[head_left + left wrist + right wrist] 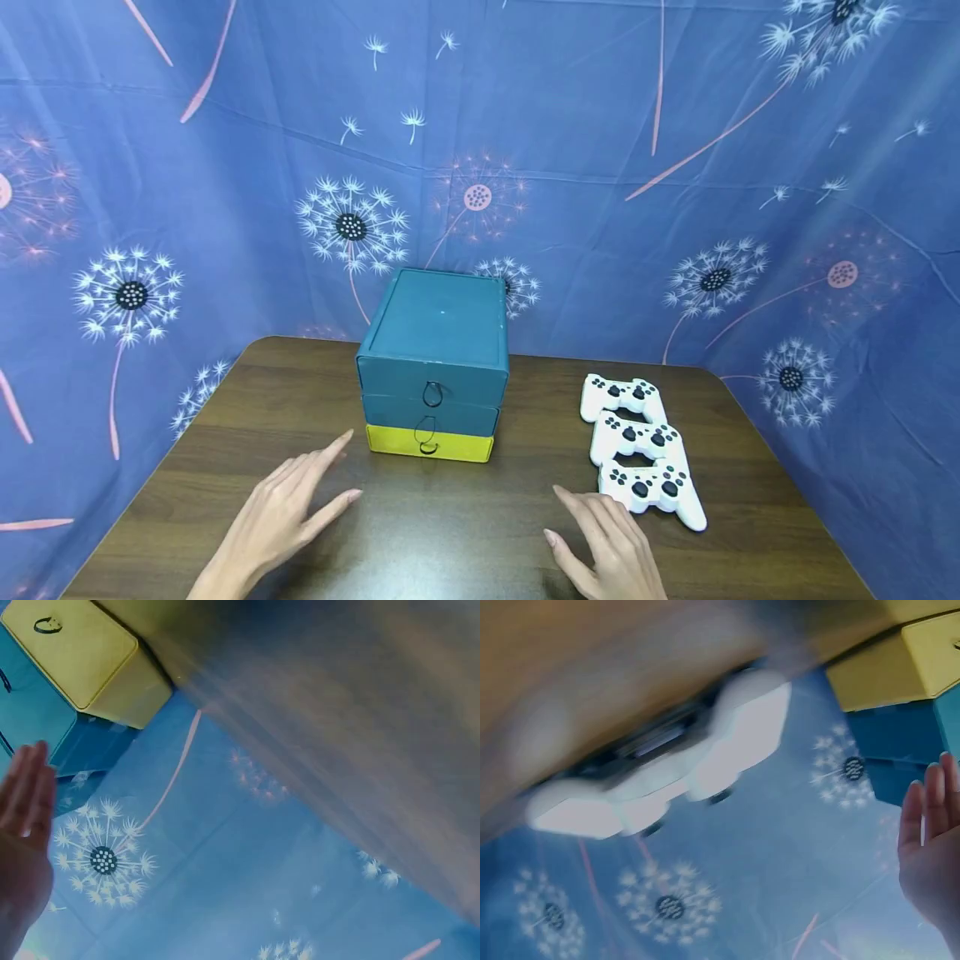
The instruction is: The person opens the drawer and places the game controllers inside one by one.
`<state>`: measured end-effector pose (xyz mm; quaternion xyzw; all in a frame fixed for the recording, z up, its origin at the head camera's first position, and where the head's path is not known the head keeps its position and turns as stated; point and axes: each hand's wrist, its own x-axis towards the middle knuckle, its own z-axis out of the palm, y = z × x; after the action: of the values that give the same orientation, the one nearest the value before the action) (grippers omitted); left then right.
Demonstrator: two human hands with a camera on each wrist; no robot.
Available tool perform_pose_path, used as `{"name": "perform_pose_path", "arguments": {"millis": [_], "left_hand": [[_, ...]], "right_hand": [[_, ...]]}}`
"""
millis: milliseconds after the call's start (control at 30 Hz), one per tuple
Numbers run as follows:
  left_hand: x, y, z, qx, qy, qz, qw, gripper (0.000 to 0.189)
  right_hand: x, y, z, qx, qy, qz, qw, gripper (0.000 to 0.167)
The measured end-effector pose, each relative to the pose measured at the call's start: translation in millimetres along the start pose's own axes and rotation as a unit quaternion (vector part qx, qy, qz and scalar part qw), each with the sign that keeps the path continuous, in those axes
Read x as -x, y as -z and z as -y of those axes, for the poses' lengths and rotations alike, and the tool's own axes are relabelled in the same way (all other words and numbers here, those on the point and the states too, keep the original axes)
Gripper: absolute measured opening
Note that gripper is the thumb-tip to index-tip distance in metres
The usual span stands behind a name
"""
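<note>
With left hand and right hand relaxed, empty, could jostle nearest controller, just beside the latter, by sweeping outward.

In the head view we get bright, even light, with soft glare on the tabletop between the fingers of the left hand and those of the right hand, and a darker shadow just below the left thumb. Both wrist views show us the tabletop smeared, well away from the fingers; in the right one, apart from the fingertips, the white controller looks overexposed and blurred.
</note>
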<state>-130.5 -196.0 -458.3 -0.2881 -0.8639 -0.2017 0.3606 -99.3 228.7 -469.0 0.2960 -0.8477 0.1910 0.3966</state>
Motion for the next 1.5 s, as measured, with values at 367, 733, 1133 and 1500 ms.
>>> {"name": "perform_pose_path", "arguments": {"millis": [367,733,1133,1500], "left_hand": [[-45.0,-24.4,41.1,0.061,-0.067,-0.135,0.9867,0.053],[-70.9,-35.8,55.0,0.127,-0.048,-0.153,0.9789,0.048],[-92.2,-38.4,61.0,0.181,-0.079,-0.175,0.9644,0.04],[-92.7,-41.7,59.9,0.214,-0.055,-0.186,0.9573,0.033]], "right_hand": [[-28.5,-22,11,-0.111,0.024,0.035,0.993,0.036],[-55.2,-43,15,-0.203,0.042,0.031,0.9779,0.037],[-66.8,-55,19,-0.244,0.053,0.022,0.968,0.036],[-95.9,-65,29,-0.328,0.013,0.033,0.944,0.046]]}}
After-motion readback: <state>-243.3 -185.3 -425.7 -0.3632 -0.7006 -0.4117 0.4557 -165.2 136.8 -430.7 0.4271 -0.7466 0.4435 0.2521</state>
